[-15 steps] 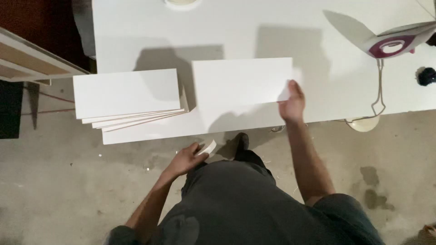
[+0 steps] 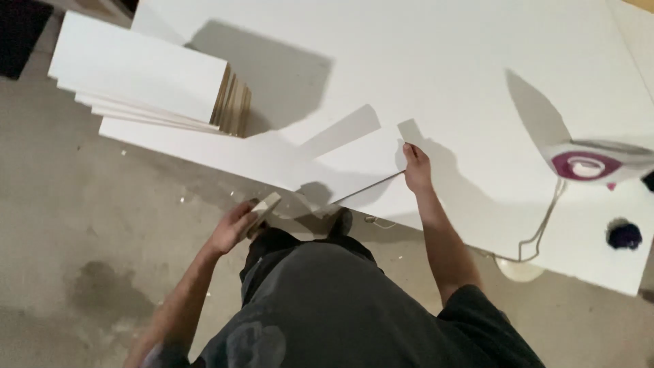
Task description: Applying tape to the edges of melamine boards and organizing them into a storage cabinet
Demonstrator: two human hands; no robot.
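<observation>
white table (image 2: 422, 61) | stacked white panels (image 2: 136, 65) | clothes iron (image 2: 589, 163) | dark knob (image 2: 625, 235)

Iron (image 2: 599, 163) cut off at right edge; small block (image 2: 262, 210) half hidden in left hand (image 2: 235, 228).

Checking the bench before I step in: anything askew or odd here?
The white panel under the right hand is tilted up on edge, not flat. The panel stack overhangs the table edge. An iron sits nearby.
</observation>
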